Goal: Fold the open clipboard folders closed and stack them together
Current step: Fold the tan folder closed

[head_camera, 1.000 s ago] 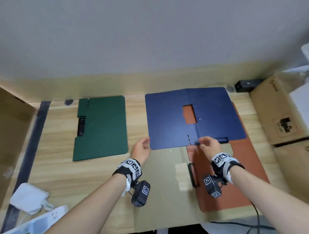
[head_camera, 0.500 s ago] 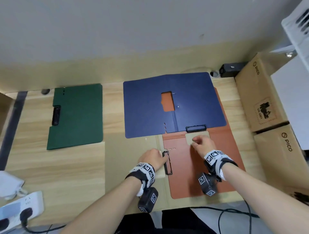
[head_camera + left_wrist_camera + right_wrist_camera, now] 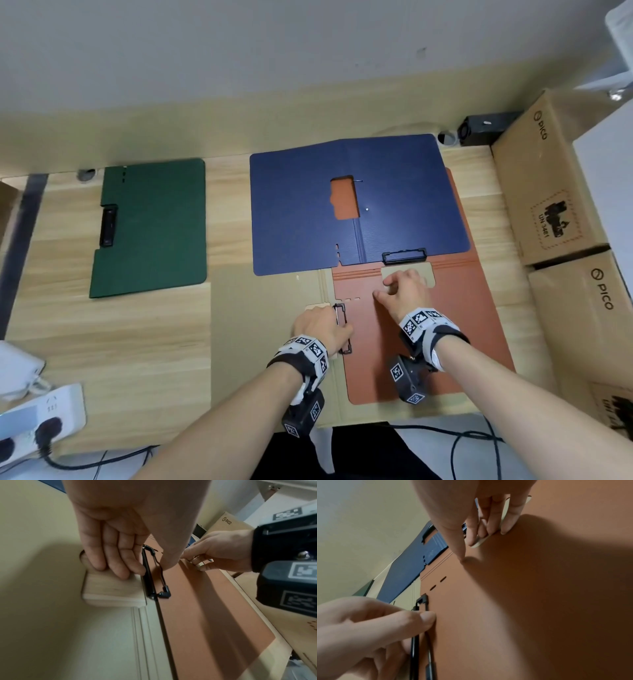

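4 folders lie on the wooden surface point(image 3: 113, 359): a green folder point(image 3: 154, 226) already closed at the left, and 3 open ones overlapping in front of you — the blue folder point(image 3: 359, 202) farthest back, the orange folder point(image 3: 428, 342) under its near edge, and the beige folder point(image 3: 267, 342) spread beneath, next to the green one.

Your step in hand looks like freeing the orange folder for closing. To do it well, you should get your fingertips properly under one edge before you lift, swing the cover along the hinge crease, and keep it from snagging the black wire clip point(image 3: 342, 329) or dragging the blue folder resting on it.

Your left hand point(image 3: 320, 327) rests at the beige folder's notch, its fingers point(image 3: 118, 561) straight and pressing down just beside the wire clip, thumb on the orange cover. It grips nothing.

Your right hand point(image 3: 406, 291) sits at the orange folder's notch, where beige shows through. Its fingers point(image 3: 489, 520) bend down with tips at the cutout edge, thumb tip pressed on the orange cover. You seem to be prying rather than holding; no edge is clearly pinched yet.
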Demonstrator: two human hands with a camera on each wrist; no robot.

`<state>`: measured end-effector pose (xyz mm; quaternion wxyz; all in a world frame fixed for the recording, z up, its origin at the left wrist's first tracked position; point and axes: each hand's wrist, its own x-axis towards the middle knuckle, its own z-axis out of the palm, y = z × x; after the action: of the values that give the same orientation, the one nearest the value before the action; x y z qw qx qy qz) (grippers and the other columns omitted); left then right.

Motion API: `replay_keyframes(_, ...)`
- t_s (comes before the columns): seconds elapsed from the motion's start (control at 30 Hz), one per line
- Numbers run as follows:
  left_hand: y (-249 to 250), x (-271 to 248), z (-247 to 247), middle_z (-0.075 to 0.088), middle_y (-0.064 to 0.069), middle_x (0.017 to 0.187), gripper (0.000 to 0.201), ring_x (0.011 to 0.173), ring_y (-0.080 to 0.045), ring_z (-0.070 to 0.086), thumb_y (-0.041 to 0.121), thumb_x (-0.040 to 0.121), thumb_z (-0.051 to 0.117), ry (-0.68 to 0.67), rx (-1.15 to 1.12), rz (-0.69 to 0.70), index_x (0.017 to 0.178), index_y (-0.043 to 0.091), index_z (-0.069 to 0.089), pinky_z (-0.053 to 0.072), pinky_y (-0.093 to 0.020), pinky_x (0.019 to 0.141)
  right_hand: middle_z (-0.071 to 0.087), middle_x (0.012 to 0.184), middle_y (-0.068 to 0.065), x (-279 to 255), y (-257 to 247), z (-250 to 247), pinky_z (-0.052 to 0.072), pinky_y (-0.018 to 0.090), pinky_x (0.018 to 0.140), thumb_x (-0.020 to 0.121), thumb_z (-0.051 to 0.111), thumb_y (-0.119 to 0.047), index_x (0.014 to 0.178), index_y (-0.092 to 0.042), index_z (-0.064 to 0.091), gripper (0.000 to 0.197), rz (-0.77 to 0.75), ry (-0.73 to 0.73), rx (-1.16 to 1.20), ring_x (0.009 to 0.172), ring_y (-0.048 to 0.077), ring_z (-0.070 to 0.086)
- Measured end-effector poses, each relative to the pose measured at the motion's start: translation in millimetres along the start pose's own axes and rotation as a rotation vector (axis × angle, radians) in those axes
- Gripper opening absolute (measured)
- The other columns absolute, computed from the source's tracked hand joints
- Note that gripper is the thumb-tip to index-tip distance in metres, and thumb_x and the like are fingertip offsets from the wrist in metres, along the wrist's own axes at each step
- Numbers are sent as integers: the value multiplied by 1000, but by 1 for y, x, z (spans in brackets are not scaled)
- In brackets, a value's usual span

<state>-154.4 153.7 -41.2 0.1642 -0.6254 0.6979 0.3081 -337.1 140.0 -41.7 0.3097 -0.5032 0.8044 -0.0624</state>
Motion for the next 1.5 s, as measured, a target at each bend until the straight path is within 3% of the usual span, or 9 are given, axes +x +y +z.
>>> replay_keyframes(0.13, 2, -5, -4, 70, -12, 95, 26, 96, -33, 62, 37, 81, 47, -1, -10, 36, 69, 16, 53, 47, -33, 74, 48, 103, -1, 1, 4, -3, 42, 32, 85, 77, 71, -46, 86, -24, 61, 26, -31, -20, -76, 104, 21, 45)
replay_keyframes(0.3, -7, -8, -1, 69, -18, 96, 25, 95, -38, 61, 33, 83, 41, -23, -20, 91, 76, 12, 51, 49, -37, 74, 42, 103, -7, -2, 22, -9, 37, 30, 85, 55, 73, -71, 88, -33, 52, 55, -152, -86, -280, 101, 19, 41)
replay_keyframes(0.5, -9, -9, -3, 67, -21, 99, 25, 90, -39, 61, 27, 89, 37, -39, -55, 99, 79, 10, 51, 42, -36, 70, 41, 107, -9, 3, 21, -15, 30, 31, 85, 45, 79, -71, 89, -34, 48, 65, -184, -173, -392, 106, 17, 37)
replay_keyframes(0.73, -5, -13, -3, 68, -19, 98, 24, 91, -38, 62, 28, 90, 40, -9, -57, 67, 79, 10, 52, 43, -36, 70, 43, 101, -9, 7, 23, -17, 29, 31, 80, 50, 78, -69, 74, -29, 49, 55, -215, -179, -415, 99, 16, 34)
replay_keyframes(0.87, -12, -19, 0, 68, -18, 100, 33, 93, -38, 62, 30, 90, 41, 4, -14, -9, 93, 6, 63, 48, -37, 74, 41, 103, -9, 8, 23, -17, 30, 30, 81, 51, 79, -67, 79, -29, 52, 55, -196, -159, -414, 103, 18, 37)
replay_keyframes(1.03, -16, -20, -1, 69, -13, 94, 26, 90, -34, 61, 36, 86, 46, -22, -29, -50, 78, 12, 56, 47, -33, 70, 42, 103, -8, 10, 26, -19, 32, 30, 80, 52, 80, -66, 82, -30, 53, 54, -157, -140, -390, 102, 18, 38)
replay_keyframes(1.23, -31, -26, 0, 69, -8, 94, 44, 85, -31, 61, 53, 91, 44, -39, -58, -67, 92, 13, 62, 49, -34, 72, 41, 103, -8, 7, 25, -20, 36, 32, 86, 53, 81, -63, 88, -33, 55, 53, -157, -129, -374, 105, 18, 39)
replay_keyframes(1.4, -90, -42, -15, 69, -2, 93, 19, 88, -30, 64, 35, 88, 50, 147, -336, -227, 93, 19, 58, 51, -35, 76, 48, 108, -7, 1, 3, -14, 38, 38, 95, 61, 78, -55, 90, -37, 56, 40, -179, -75, -314, 112, 20, 42)
replay_keyframes(1.5, -145, -49, -24, 59, -10, 112, 32, 108, -31, 57, 23, 83, 62, 281, -418, -405, 111, 10, 57, 45, -38, 94, 49, 113, -6, -4, -20, -3, 37, 38, 100, 66, 75, -54, 99, -37, 57, 42, -263, -14, -331, 113, 22, 41)
